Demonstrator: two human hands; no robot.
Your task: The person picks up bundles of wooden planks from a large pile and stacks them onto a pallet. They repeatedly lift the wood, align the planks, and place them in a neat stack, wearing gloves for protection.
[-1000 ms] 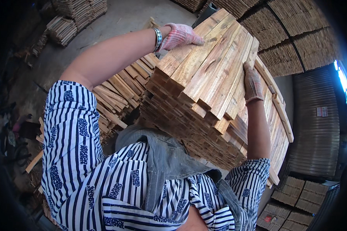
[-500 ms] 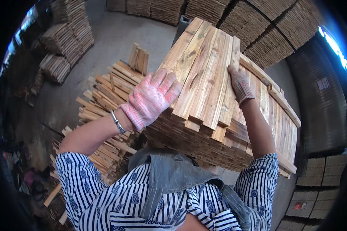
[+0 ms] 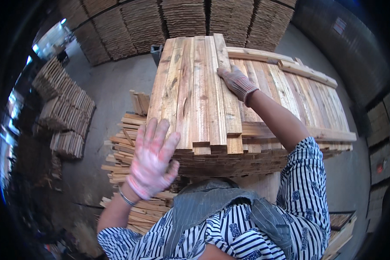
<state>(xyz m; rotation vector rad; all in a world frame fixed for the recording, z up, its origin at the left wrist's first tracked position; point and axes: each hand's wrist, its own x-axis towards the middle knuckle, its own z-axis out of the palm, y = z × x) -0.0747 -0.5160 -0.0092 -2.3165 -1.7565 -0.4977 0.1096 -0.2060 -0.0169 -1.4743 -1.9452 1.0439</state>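
Note:
A row of long wooden boards (image 3: 185, 91) lies side by side on top of a stack of boards. My left hand (image 3: 154, 158), in a pink-and-white knit glove, is at the row's near left corner, fingers spread and nothing held. Farther off, my right hand (image 3: 238, 83), in a similar but dirtier glove, grips the edge of the rightmost wooden board (image 3: 223, 97) of that row. This narrow board sticks out a little past its neighbours at the far end. Part of the right fingers' grip is hidden from view.
Lower boards (image 3: 286, 91) continue to the right, with loose wooden strips (image 3: 310, 73) on top along the far side. A heap of thin wood pieces (image 3: 121, 160) lies at the left. Tall stacks of boards (image 3: 141, 28) line the back; another leaning stack (image 3: 67, 112) stands far left.
My view has turned, so the boards now run straighter away from me. My left hand has lifted off the left boards toward me, fingers spreading. My right hand stays at the rightmost board.

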